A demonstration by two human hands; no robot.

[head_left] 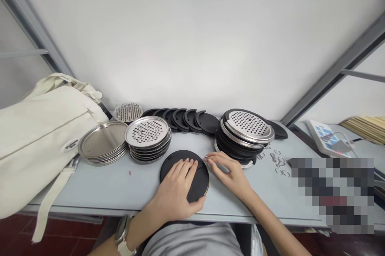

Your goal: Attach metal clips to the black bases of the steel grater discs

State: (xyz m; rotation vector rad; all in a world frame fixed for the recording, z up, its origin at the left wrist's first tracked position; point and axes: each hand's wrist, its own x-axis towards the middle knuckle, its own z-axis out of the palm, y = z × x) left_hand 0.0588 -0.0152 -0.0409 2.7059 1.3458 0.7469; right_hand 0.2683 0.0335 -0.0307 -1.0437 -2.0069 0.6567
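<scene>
A black round disc (195,186) lies on the grey table in front of me. My left hand (177,186) rests on top of it, fingers stretched out over its surface and the thumb at its lower right edge. At the disc's upper right edge is my right hand (230,174), thumb and index finger pinched together on a small metal ring (206,158). Behind my right hand stands a tall stack of black discs and metal plates (239,146), with a perforated metal plate (249,123) on top.
Left of the disc are a stack of grater plates (147,132) and a stack of plain metal plates (104,140). Black discs (207,123) lean in a row by the wall. Small rings (279,172) lie at right. A cream bag (45,128) covers the left end.
</scene>
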